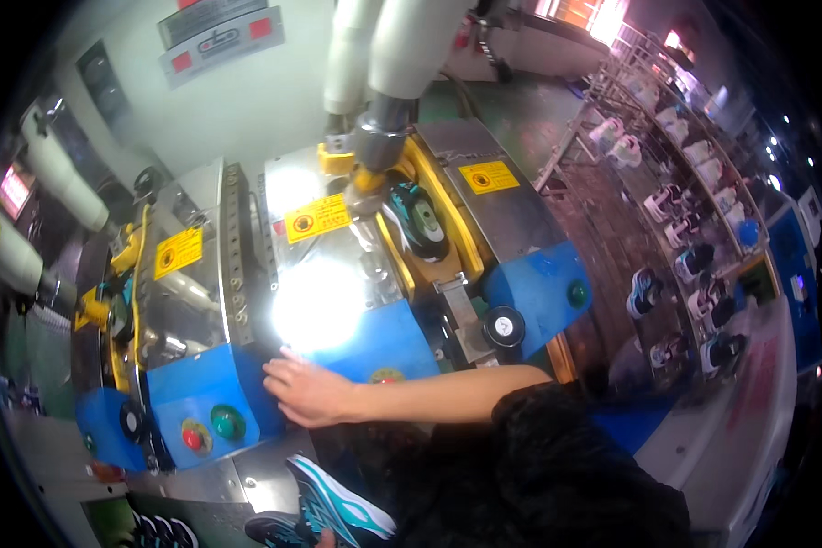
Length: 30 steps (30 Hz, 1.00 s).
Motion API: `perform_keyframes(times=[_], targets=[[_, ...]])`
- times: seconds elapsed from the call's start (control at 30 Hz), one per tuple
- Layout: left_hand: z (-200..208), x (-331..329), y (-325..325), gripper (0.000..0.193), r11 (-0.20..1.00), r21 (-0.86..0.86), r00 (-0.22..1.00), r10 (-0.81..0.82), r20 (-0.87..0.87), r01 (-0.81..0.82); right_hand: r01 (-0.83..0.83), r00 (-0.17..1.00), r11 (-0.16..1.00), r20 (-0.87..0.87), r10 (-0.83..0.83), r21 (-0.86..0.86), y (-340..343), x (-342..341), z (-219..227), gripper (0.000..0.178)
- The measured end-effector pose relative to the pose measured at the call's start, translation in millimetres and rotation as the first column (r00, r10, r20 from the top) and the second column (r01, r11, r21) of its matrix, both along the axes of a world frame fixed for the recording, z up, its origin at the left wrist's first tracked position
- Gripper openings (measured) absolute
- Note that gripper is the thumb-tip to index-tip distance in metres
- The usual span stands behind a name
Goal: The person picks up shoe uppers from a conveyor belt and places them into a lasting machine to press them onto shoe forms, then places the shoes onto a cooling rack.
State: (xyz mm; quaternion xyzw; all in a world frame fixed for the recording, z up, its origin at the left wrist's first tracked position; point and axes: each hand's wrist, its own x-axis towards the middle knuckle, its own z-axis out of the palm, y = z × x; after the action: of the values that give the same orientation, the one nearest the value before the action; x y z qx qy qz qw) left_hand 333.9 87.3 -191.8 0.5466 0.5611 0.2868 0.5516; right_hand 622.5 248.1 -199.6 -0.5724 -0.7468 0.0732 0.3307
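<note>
Our right hand (306, 393) lies flat, fingers (279, 370) spread and holding nothing, on the blue machine panel (374, 347), perhaps bracing us. A teal sneaker (338, 502) sits below the fingers, seemingly gripped by our left hand (324, 541), barely visible. Above the fingers, another shoe (417, 217) sits clamped in the press (438, 247).

One hand (309, 393) in view, bare: no glove, ring or watch visible. The forearm (447, 395) is uncovered up to the elbow area. Above that sits a black, fuzzy, thick-pile sleeve (557, 429), bulky, same dark fleece-like fabric filling the lower frame.
</note>
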Motion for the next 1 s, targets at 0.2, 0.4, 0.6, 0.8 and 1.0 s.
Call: perform_keyframes(times=[0.2,0.4,0.6,0.8,1.0], targets=[[41.4,-99.3,6.3,0.046,0.641,-0.584,0.568,0.750,0.338,-0.498,-0.236,0.823,0.960,-0.494,0.279,0.149,-64.7,-179.1,5.4,0.034],[109.7,-227.2,-102.3,0.055,0.282,-0.164,0.249,0.949,0.195,-0.945,-0.494,0.597,0.795,-0.802,0.015,-0.352,-184.5,-279.1,-7.2,0.013],[-10.3,-403.7,-170.9,0.083,0.200,0.282,0.198,0.980,-0.035,-0.938,-0.493,0.756,0.761,-0.641,0.134,-0.422,-179.3,-350.2,-13.8,0.009],[-118.4,-461.7,-110.8,0.087,0.534,0.015,0.530,0.834,0.152,-0.845,-0.303,0.770,0.871,-0.638,-0.015,-0.387,-137.4,-494.0,-22.8,0.010],[-137.3,-657.4,-95.9,0.035,0.659,0.169,0.623,0.750,-0.225,-0.733,-0.632,0.775,0.679,-0.279,0.567,-0.374,-5.1,-747.0,7.0,0.057]])
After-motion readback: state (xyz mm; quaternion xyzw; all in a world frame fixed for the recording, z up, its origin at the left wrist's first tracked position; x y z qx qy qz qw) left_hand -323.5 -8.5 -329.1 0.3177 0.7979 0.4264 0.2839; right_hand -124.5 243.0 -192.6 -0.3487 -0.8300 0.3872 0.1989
